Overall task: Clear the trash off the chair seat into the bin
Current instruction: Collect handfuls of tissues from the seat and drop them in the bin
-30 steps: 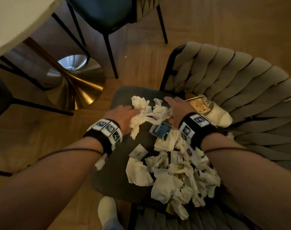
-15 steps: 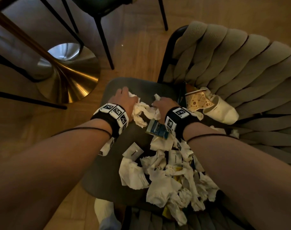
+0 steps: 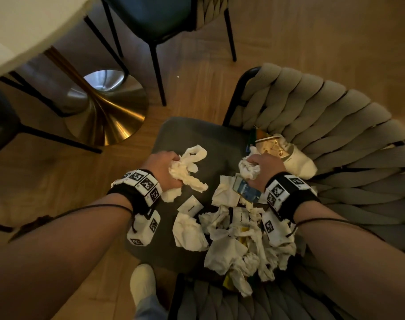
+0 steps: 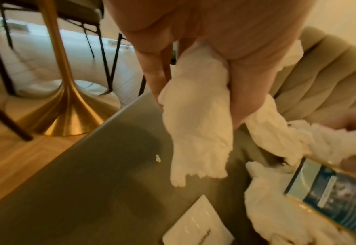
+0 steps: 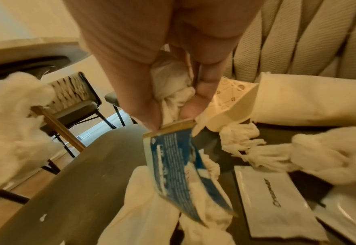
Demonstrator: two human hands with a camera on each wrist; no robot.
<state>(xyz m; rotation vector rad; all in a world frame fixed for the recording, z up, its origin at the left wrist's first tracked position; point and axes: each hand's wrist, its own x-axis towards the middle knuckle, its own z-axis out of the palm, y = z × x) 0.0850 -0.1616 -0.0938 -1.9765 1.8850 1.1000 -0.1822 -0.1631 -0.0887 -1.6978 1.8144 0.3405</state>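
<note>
Your left hand [image 3: 165,168] is clenched around a wad of crumpled white tissue [image 3: 187,172], with loose tails spilling out toward 2 o'clock and 4 o'clock over the dark chair seat [image 3: 196,132]; the left wrist view shows your fingers [image 4: 151,71] and thumb wrapped around that wad [image 4: 195,126], which hangs just above the seat [image 4: 88,182]. Your right hand [image 3: 265,166] is likewise balled into a fist on a second tissue clump [image 3: 248,169], and a blue printed packet [image 3: 246,189] pokes out from under it at 7 o'clock; in the right wrist view the packet [image 5: 181,167] is pinched by its top edge between your fingertips [image 5: 149,114] along with the tissue [image 5: 172,87]. The rest of the trash lies on the seat at 6 o'clock from your hands: a heap of crumpled tissues [image 3: 233,241], and two white sachets printed "Creamer", one [image 3: 190,206] lying alone between your wrists and one [image 3: 241,217] half buried in the heap. At 2 o'clock from your right hand a flattened paper cup [image 3: 291,155] rests against the woven beige chair back [image 3: 335,125]. No bin shows in any view. At 10 o'clock stands a brass pedestal base [image 3: 109,116] on the wooden floor [image 3: 312,38], and a white-socked foot [image 3: 143,282] is at 6 o'clock beside the seat's front edge.
</note>
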